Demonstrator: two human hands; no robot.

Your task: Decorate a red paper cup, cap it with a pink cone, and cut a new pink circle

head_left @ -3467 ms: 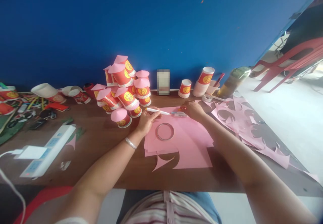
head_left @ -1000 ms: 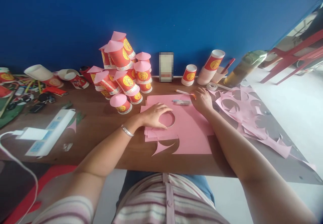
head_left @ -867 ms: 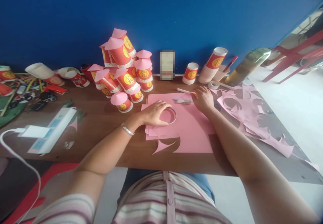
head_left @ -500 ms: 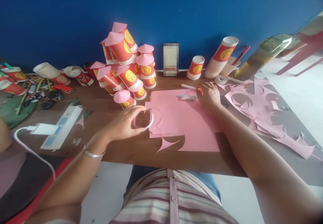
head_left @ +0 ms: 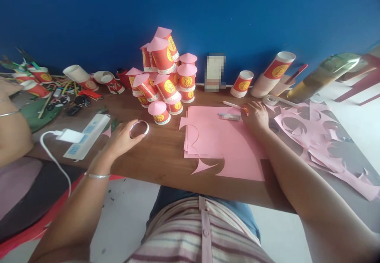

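Observation:
My left hand (head_left: 126, 136) holds a narrow white ring (head_left: 139, 129), which looks like a tape roll, over the bare wood left of the paper. Thumb and fingers close round its left side. My right hand (head_left: 255, 116) rests at the upper right of the pink paper sheets (head_left: 219, 136), its fingers on the orange end of a white marker pen (head_left: 233, 105). The fingertips are partly hidden. A pale pen with a blue tip (head_left: 229, 116) lies on the sheets. A curved cut edge and a drawn arc show at the stack's left.
Red paper cups with pink cone tops (head_left: 166, 89) stand piled at the back. Pink paper scraps (head_left: 323, 144) and a tape roll (head_left: 270, 100) lie right. A power strip (head_left: 87, 136) is at left, near another person's arm (head_left: 13, 128). A bottle (head_left: 323, 75) stands back right.
My left hand has moved the white ring left, off the edge of the pink paper, baring the drawn arc there. My right hand stays at the marker pen. The whole view has shifted slightly.

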